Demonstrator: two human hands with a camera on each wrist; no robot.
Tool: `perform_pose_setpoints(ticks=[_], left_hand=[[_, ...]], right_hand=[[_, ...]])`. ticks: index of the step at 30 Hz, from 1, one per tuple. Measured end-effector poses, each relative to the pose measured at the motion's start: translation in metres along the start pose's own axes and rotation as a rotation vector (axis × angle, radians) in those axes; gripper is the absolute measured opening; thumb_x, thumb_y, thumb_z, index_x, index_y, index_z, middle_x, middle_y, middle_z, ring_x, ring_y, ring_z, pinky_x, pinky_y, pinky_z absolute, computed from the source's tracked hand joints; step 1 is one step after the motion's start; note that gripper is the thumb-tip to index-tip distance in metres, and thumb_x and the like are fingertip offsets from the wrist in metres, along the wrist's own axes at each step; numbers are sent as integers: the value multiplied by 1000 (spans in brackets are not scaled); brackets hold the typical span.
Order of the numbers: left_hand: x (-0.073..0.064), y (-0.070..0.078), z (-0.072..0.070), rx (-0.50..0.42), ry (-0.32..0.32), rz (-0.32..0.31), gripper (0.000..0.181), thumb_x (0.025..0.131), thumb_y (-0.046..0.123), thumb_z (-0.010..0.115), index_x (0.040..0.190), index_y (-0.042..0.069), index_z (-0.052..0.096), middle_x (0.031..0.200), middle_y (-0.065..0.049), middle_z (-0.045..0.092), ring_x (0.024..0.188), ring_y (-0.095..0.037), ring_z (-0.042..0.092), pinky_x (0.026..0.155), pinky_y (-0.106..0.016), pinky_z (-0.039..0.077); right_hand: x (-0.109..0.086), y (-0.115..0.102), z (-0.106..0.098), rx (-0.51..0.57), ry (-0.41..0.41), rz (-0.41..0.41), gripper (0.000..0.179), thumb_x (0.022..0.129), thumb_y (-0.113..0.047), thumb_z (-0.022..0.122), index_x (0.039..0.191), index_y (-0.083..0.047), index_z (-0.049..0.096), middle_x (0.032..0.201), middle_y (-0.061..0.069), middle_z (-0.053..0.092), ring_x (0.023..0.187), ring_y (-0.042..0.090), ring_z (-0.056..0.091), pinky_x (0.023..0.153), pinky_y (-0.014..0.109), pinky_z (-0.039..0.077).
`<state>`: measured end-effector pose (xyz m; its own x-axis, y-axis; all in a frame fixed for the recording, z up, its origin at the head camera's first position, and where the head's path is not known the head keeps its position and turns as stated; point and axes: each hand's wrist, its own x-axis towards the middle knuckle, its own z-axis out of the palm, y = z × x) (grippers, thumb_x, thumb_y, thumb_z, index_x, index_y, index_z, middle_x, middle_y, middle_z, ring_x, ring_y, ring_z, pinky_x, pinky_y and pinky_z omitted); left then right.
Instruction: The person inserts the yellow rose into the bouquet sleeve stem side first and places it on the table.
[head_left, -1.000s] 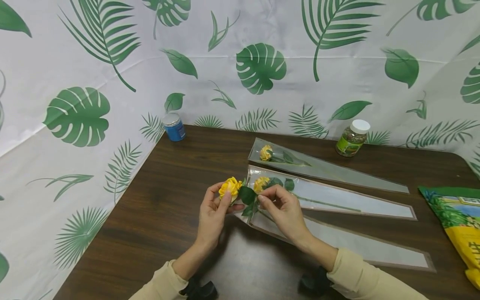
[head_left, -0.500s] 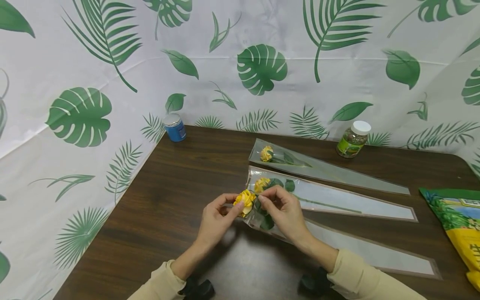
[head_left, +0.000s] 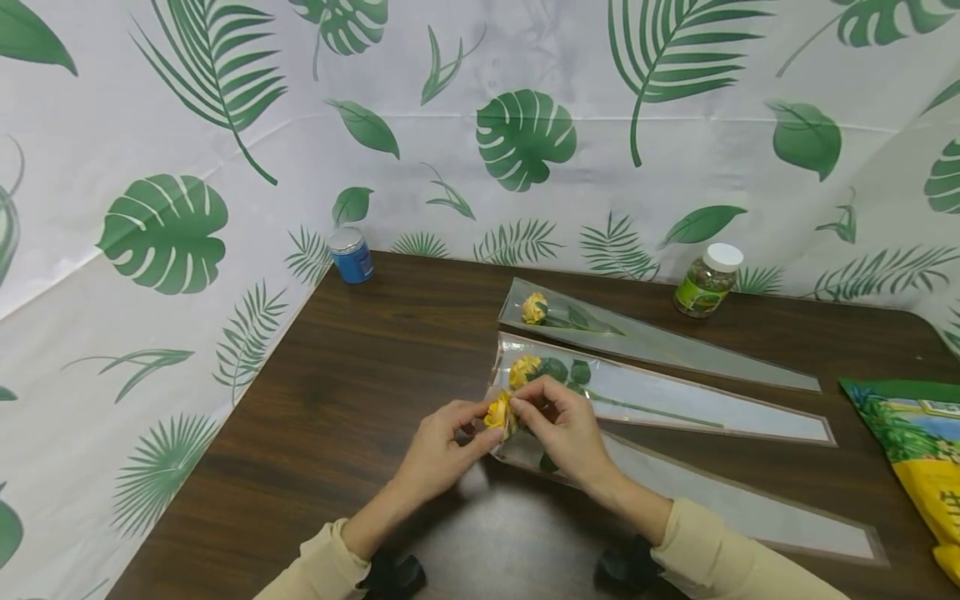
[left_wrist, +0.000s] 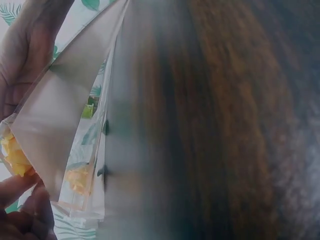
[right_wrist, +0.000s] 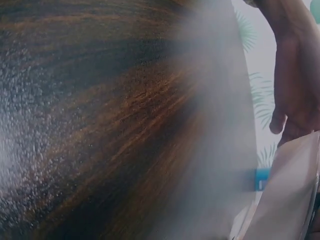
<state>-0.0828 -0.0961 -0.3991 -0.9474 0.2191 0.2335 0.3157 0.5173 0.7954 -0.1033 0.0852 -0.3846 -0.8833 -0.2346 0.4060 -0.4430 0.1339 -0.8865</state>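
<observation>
A yellow rose (head_left: 498, 412) sits at the mouth of the nearest clear-fronted flower sleeve (head_left: 697, 482), its green leaves showing through the film. My left hand (head_left: 442, 442) holds the rose's head between thumb and fingers; in the left wrist view its fingers touch the rose (left_wrist: 16, 155) beside the sleeve (left_wrist: 65, 115). On the other side, my right hand (head_left: 562, 429) pinches the sleeve's mouth close to the bloom, hiding part of it. The stem is mostly hidden beneath that hand. In the right wrist view, the sleeve (right_wrist: 287, 192) covers much of the work.
Two more sleeves, the middle one (head_left: 750, 410) and the far one (head_left: 720, 354), lie behind, each with a yellow rose inside. A blue can (head_left: 351, 257) and a lidded jar (head_left: 705, 283) stand at the back. A green and yellow bag (head_left: 911, 458) lies at the right.
The rose has moved right, from left of the sleeve into its mouth, and its leaves have gone under the film. My left hand has followed it; the right hand has barely moved.
</observation>
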Motion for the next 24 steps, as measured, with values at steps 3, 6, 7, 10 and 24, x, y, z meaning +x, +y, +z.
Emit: perform_pose_setpoints(ticks=[3, 6, 7, 10, 24], left_hand=[[-1, 0, 0, 98, -41, 3, 44, 79, 41, 73, 116, 17, 67, 97, 7, 67, 75, -8, 55, 71, -26, 39], [-1, 0, 1, 149, -75, -13, 47, 76, 47, 74, 116, 23, 67, 85, 14, 63, 69, -6, 46, 68, -28, 28], [-1, 0, 2, 147, -90, -19, 47, 76, 47, 74, 116, 24, 67, 82, 15, 61, 67, -5, 45, 67, -28, 27], [0, 0, 2, 121, -138, -49, 43, 77, 49, 72, 112, 25, 66, 80, 17, 59, 64, -4, 44, 66, -29, 27], [1, -6, 8, 79, -224, -142, 43, 84, 38, 68, 116, 10, 63, 86, 5, 55, 69, -7, 44, 64, -24, 34]], right_hand=[[0, 1, 1, -6, -19, -9, 4, 85, 2, 65, 87, -1, 65, 78, 10, 63, 65, 3, 54, 54, 20, 48], [0, 1, 4, -18, -36, -29, 4, 84, 1, 66, 86, -3, 67, 79, 9, 63, 67, 3, 54, 55, 20, 48], [0, 1, 5, -25, -41, -36, 4, 84, 0, 67, 86, -3, 68, 79, 8, 62, 67, 3, 54, 55, 20, 48], [1, -5, 7, -56, -41, -42, 4, 83, -1, 68, 84, -5, 69, 78, 6, 61, 67, 3, 50, 54, 19, 46], [-25, 13, -55, -346, -70, -94, 21, 79, 3, 71, 97, -6, 69, 87, 3, 63, 73, 4, 56, 59, 20, 52]])
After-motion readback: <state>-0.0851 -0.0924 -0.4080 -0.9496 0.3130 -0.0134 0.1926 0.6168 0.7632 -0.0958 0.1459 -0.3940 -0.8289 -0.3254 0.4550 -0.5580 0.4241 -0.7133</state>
